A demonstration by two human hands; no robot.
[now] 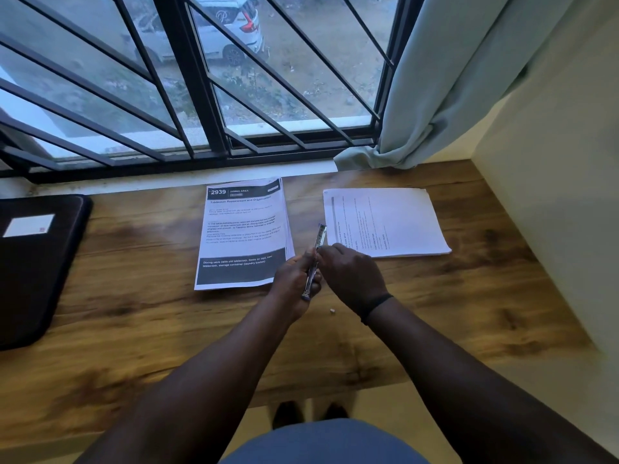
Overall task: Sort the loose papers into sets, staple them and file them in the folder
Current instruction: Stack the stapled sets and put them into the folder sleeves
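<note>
Stapler [314,262]: slim, metallic, held between both hands just above the wooden desk [134,316], in the gap between the two paper stacks. Long axis runs near-to-far, tilted slightly right at the far end; far tip pokes out beyond the fingers toward the window, near end sticks out below the left palm.

Left hand [294,279]: fingers curled round the lower and middle body of the stapler, carrying it. Right hand [351,272]: fingertips pinching the stapler at about mid-length, from the right side. Looks like opening or loading it, or checking the mechanism; cannot tell which. Small white scrap [332,310] on the desk just near of the right wrist, possibly a staple strip piece, too small to say.

Printed stack [244,234] headed "2939": lies immediately left of the left hand, its near-right corner touching or just under that hand. Second stack [385,222]: turned sideways, just right of the stapler's far tip, its near-left corner by the right hand's knuckles. Both stacks squared up; no staples visible in them at this resolution.

Judgement: left stack nearer the carrying hand; stapler already roughly parallel to that stack's long edge, so a short leftward shift toward a corner would serve.

Dark folder [37,262]: well apart at far left edge of desk, closed, white label on the cover.
</note>
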